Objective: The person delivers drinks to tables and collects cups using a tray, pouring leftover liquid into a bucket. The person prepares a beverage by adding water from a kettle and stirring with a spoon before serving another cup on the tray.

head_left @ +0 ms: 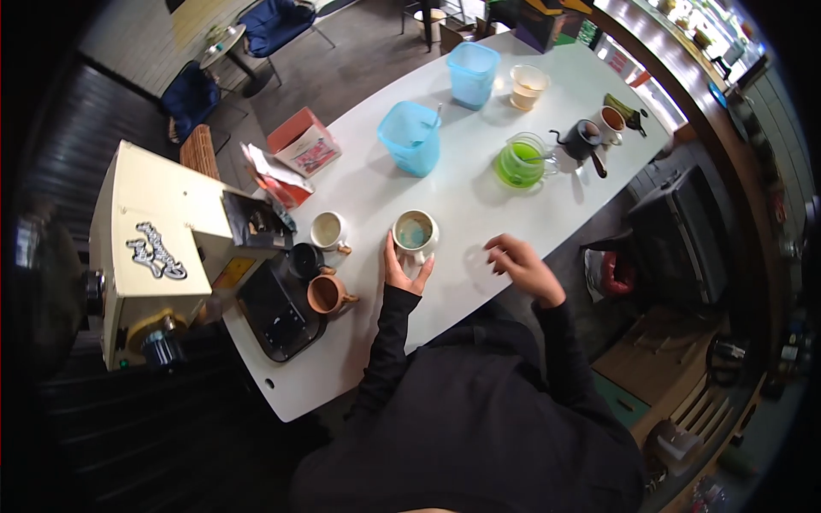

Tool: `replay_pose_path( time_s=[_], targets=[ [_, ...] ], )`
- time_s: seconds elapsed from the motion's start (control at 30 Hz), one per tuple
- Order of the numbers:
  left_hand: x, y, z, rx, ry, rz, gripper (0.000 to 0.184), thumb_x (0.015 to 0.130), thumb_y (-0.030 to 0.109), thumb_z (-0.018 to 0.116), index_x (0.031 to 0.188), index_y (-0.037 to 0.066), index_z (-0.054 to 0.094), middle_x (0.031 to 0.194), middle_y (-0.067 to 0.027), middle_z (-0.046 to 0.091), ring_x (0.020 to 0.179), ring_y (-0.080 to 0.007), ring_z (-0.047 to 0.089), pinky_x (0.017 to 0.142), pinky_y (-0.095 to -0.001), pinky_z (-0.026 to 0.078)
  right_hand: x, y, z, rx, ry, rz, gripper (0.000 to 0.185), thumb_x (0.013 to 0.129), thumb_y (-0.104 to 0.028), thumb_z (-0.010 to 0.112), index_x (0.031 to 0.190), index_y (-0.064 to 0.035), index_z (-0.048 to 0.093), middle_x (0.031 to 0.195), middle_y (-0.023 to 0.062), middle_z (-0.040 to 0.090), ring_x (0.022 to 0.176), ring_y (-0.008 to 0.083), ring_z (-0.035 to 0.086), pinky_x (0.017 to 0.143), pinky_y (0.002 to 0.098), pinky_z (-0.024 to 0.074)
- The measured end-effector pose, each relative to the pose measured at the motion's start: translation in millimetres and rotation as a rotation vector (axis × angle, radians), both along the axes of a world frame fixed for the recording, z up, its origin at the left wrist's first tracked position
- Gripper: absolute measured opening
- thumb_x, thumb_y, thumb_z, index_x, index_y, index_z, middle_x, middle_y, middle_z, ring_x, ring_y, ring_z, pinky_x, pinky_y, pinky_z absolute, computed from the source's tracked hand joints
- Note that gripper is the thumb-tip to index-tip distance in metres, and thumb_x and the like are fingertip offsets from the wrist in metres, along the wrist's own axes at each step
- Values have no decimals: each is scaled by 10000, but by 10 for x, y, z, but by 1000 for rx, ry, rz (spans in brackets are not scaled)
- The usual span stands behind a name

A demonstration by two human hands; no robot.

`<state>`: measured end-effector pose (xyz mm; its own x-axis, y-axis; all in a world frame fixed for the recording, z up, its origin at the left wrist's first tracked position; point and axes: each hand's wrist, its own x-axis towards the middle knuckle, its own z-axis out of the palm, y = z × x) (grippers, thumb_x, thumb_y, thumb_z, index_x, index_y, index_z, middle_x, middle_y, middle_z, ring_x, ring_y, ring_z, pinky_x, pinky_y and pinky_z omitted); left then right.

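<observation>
The left hand [404,267] cups with thumb [424,274] spread; the right hand [528,272] hovers, fingers [506,246] bent.

The cup [416,231] is pale and off-white, round-bodied and wide-mouthed, with a thin brownish line around its rim. It stands upright, mouth up, over the near part of the white table [355,363], in from the edge closest to the person. Its small, pale handle points toward the person. The left hand [405,272] cradles it from the near side, fingers along its left wall and thumb by the handle. Inside, the upper wall is cream and the bottom shows a blue-green patch; whether that is glaze or liquid cannot be told.
</observation>
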<state>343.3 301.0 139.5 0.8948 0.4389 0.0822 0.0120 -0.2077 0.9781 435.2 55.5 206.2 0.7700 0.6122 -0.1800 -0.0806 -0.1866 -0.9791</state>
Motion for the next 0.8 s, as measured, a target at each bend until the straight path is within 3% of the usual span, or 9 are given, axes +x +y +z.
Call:
replay_pose_path(
  time_s=[0.17,0.2,0.3,0.5,0.53,0.6,0.73,0.8],
  targets=[
    [250,-113,-27,259,42,0,1055,758,260,812,1510,-10,124,1477,-267,318,1364,-338,373,1105,-412,339,349,-619,-15,21,-164,-456,199,999,-157,526,1015,21,613,795,35,625,709,81,575,643,234,462],
    [299,-145,-36,258,39,-8,1055,758,260,812,1510,-10,124,1477,-267,318,1364,-338,373,1105,-412,339,425,-710,-36,2,-199,-511,187,977,-134,545,991,37,620,809,78,656,694,112,612,636,259,493],
    [445,-271,-10,266,34,-35,1060,760,261,813,1513,-1,114,1479,-265,316,1360,-340,381,1098,-414,349,594,-869,-38,-43,-244,-583,185,967,-139,560,1003,30,626,804,93,665,706,142,627,643,276,499],
    [706,-549,8,406,53,-105,1017,764,260,816,1501,0,165,1446,-256,367,1332,-337,420,1078,-412,376,1063,-1169,-96,-386,-631,-943,221,867,-111,637,1064,-12,648,991,175,610,906,272,627,790,370,502],
    [748,-612,25,390,60,-123,994,765,257,817,1493,5,188,1422,-252,398,1310,-338,446,1064,-413,391,1214,-1276,-141,-387,-630,-950,221,867,-111,637,1064,-12,648,991,175,610,906,272,627,790,370,502],
    [820,-726,54,376,67,-145,971,766,255,818,1484,11,211,1398,-247,429,1288,-339,471,1050,-414,407,1529,-1494,-219,-619,-990,-1040,260,868,-116,640,1114,-28,643,998,177,617,912,272,628,796,371,498],
    [964,-926,54,425,49,-164,927,754,269,829,1456,33,272,1316,-223,516,1216,-342,538,1002,-424,449,2065,-1752,-173,-616,-847,-1014,314,863,-149,664,1159,-49,631,1003,177,620,905,273,630,778,371,503],
    [1010,-1010,28,366,52,-184,943,721,341,842,1433,19,315,1324,-236,482,1218,-403,490,998,-459,431,2184,-1714,-91,-404,-735,-792,360,857,-189,686,1193,-75,624,1010,183,620,899,277,631,763,379,507]
  ],
)
